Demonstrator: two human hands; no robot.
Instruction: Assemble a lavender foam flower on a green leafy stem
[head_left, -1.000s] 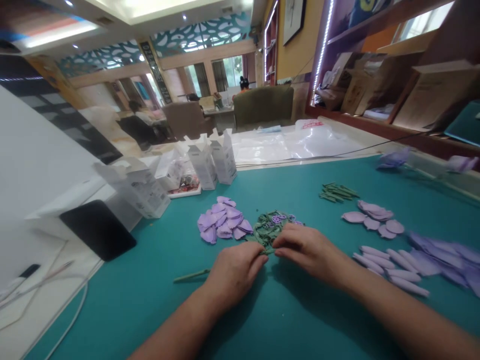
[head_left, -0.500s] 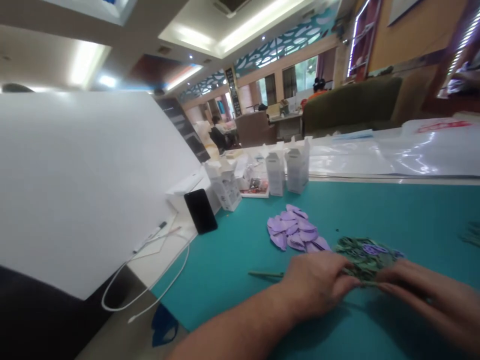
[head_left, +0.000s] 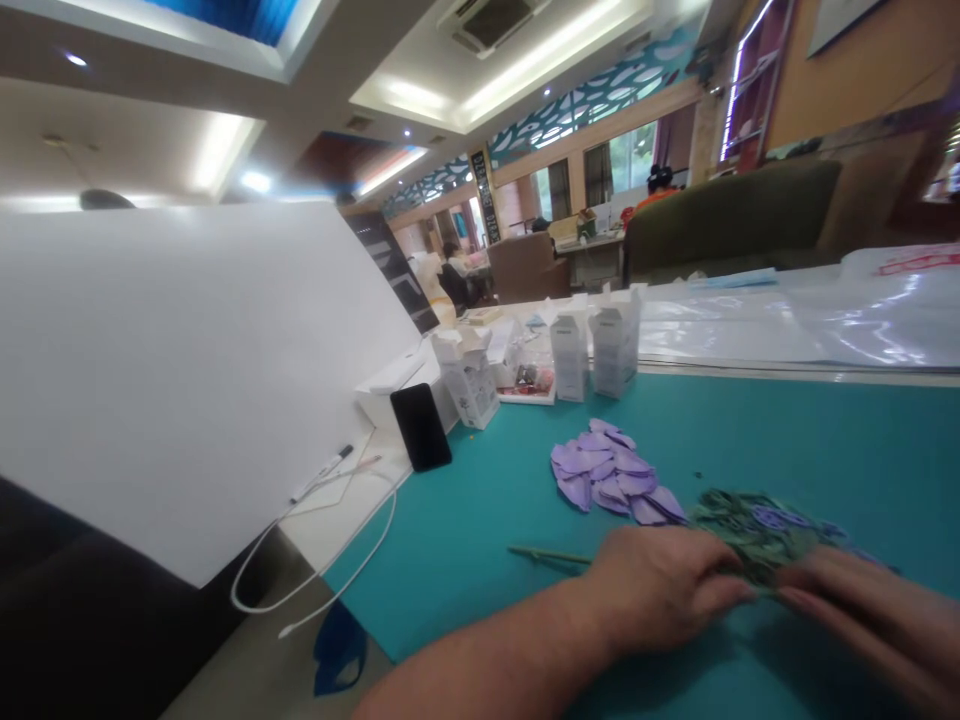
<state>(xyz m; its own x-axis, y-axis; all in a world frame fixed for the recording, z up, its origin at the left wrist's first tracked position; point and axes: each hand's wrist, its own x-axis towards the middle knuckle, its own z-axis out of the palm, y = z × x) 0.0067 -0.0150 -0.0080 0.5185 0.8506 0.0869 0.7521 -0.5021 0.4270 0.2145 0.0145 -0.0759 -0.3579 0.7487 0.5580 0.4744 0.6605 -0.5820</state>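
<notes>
My left hand (head_left: 667, 585) is closed, thumb and fingers pinched together low at the right. A thin green stem (head_left: 551, 555) sticks out to the left behind this hand, in line with a bit of green at my fingertips. Facing it, my right hand (head_left: 855, 615) is also closed, its fingertips pinching the same green bit, mostly hidden by the fingers. Just beyond both hands lies a heap of green leaf-like pieces (head_left: 731, 515) with purple curled loops (head_left: 776, 517) on it. To its left is a pile of lilac petals (head_left: 604, 465).
A black phone (head_left: 421, 428) leans near the teal table mat's (head_left: 450, 530) left edge. White boxes (head_left: 570, 355) and a small tray (head_left: 529, 385) stand at the back. A white board (head_left: 202, 370), a marker (head_left: 322, 472) and a white cable (head_left: 375, 555) are left. People sit far behind.
The view has shifted, so everything sits slightly further right and lower. Both hands keep their pinch close together in front of the green heap.
</notes>
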